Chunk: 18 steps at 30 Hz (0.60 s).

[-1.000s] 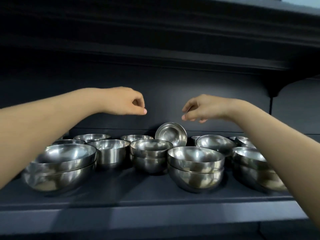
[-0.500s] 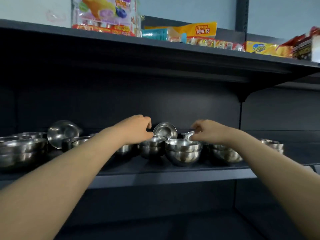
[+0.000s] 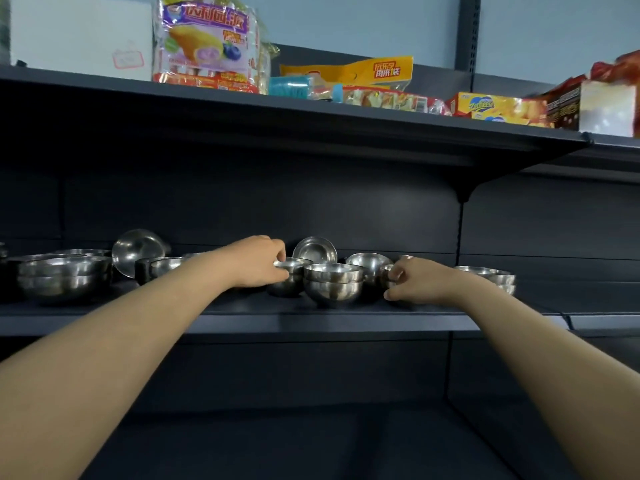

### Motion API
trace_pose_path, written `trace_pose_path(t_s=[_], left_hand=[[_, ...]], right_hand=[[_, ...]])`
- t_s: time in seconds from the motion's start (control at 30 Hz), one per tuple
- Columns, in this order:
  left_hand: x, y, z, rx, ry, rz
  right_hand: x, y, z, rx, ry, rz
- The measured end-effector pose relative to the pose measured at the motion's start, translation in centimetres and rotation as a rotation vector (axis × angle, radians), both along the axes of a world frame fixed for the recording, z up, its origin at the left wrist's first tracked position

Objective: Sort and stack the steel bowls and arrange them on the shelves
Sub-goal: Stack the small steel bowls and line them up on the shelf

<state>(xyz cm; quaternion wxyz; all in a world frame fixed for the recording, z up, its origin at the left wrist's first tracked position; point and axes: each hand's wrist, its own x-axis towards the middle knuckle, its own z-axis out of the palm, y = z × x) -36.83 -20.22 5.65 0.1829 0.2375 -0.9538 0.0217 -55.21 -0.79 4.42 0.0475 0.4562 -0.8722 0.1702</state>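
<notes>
Several steel bowls sit on a dark shelf (image 3: 311,320). A two-bowl stack (image 3: 333,282) stands in the middle. My left hand (image 3: 258,263) grips the rim of the smaller bowl stack (image 3: 294,271) just left of it. My right hand (image 3: 414,280) closes on a small bowl (image 3: 387,276) to the right, its body mostly hidden by my fingers. One bowl (image 3: 315,250) leans on edge against the back panel. A large stack (image 3: 64,276) stands at the left and another stack (image 3: 495,277) at the right.
A big bowl (image 3: 136,249) leans tilted at the back left. The upper shelf (image 3: 311,112) carries snack packs (image 3: 207,46) and boxes (image 3: 498,107). A bracket (image 3: 462,194) hangs under it. Below the bowl shelf lies a dark lower shelf (image 3: 311,445).
The view has pulled back and tilted up, showing the upper shelf. Both hands dropped from above the bowls onto them, the left onto the small stack, the right onto a small bowl.
</notes>
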Motion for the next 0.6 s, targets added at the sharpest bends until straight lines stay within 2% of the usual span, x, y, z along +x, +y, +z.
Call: trace_pose_path(t_s=[0.33, 0.6], left_hand=[[-5.5, 9.7, 0.1, -0.028, -0.013, 0.002], [-8.9, 10.7, 2.0, -0.07, -0.043, 0.026]], right_hand=[[-5.5, 7.9, 1.5, -0.004, 0.018, 0.07], [-9.6, 8.1, 2.4, -0.068, 0.045, 0.131]])
